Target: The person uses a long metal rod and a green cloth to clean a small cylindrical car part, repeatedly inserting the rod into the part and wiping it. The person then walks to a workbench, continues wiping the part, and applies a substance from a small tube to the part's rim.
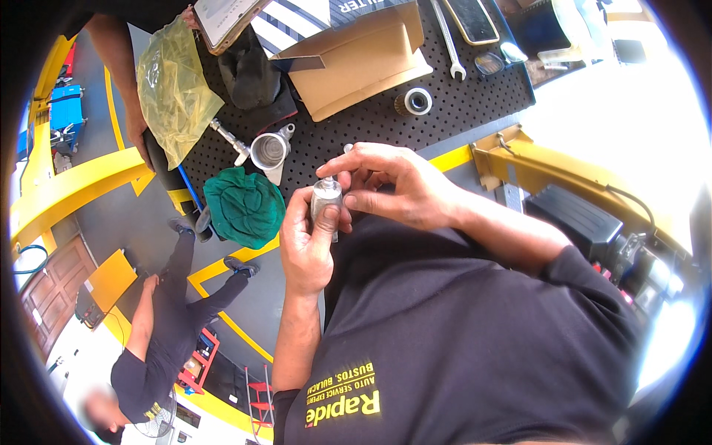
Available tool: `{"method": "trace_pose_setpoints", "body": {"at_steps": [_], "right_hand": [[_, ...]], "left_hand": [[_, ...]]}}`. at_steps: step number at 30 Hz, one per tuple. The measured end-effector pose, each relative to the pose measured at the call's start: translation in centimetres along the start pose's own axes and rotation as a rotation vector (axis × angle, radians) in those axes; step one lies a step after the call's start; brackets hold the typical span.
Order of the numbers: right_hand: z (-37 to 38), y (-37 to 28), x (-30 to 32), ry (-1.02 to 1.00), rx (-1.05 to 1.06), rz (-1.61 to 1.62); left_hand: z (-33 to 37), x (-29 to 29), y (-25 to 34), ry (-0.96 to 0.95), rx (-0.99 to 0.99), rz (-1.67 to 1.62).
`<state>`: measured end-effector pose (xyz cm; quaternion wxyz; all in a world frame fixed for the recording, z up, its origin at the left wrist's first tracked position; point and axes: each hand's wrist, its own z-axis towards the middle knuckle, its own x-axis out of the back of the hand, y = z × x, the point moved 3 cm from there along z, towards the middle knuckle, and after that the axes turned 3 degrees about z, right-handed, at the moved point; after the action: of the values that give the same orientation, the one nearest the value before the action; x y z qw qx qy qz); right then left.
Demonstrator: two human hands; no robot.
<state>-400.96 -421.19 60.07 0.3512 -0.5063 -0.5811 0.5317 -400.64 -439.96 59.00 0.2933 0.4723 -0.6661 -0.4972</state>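
Note:
My left hand (308, 252) is wrapped round a small silver metal cylinder (327, 196), held upright just off the bench's near edge with the thumb across its front. My right hand (400, 185) closes on the same part from the other side. Its index fingertip rests on a narrow nub at the top, and the thumb lies by the side; the other fingers are partly hidden. Close by on the black perforated bench top (319, 141) sit a round cast-metal housing (269, 152) with a side fitting and a bunched green cloth (243, 208).
Farther back lie an open cardboard box (356, 67), a cylindrical filter element (414, 102), a wrench (448, 41), a phone (473, 18) and a yellow plastic bag (174, 96). A co-worker's arm (115, 67) hangs at the left. Another person (159, 319) stands at lower left. Yellow lift arms flank the bench.

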Motion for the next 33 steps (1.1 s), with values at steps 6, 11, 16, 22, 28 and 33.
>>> {"method": "trace_pose_setpoints", "body": {"at_steps": [6, 11, 16, 22, 28, 33], "right_hand": [[0.0, 0.2, 0.2, -0.002, 0.053, -0.119], [-0.1, 0.1, 0.4, 0.004, 0.097, -0.229], [-0.2, -0.3, 0.5, 0.012, 0.058, -0.211], [-0.8, 1.6, 0.2, -0.082, -0.144, 0.2], [-0.7, 0.7, 0.6, -0.097, -0.282, 0.439], [-0.1, 2.0, 1.0, -0.003, -0.208, 0.184]], "left_hand": [[0.0, 0.1, -0.1, -0.001, 0.024, -0.018], [0.0, -0.1, -0.6, 0.02, 0.063, -0.06], [-0.1, -0.3, -0.7, 0.063, 0.123, -0.075], [0.1, 0.3, -1.8, 0.169, 0.105, 0.157], [0.6, 1.0, -2.6, 0.271, -0.13, 0.658], [1.5, 0.9, -2.2, 0.255, -0.093, 0.705]]}}
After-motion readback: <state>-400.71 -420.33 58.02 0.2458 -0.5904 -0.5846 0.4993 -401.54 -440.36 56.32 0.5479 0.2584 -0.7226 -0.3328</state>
